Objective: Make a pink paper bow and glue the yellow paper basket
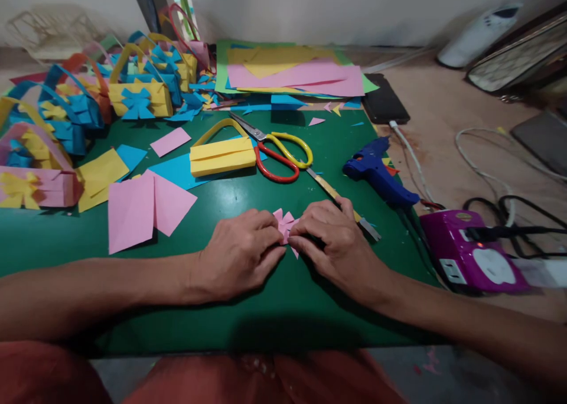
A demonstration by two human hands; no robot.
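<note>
Head view, forward-down at hands [243,247], seemingly near

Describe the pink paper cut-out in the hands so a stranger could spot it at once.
On the green work surface, the left hand and right hand meet at a small pink paper cut-out. Unlike the plain pink sheets to its left, it has petal-like points.

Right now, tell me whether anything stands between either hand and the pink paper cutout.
Nothing visible does: the left hand and the right hand both have fingers on the pink paper cutout. The scissors lie beyond it, not between.
</note>
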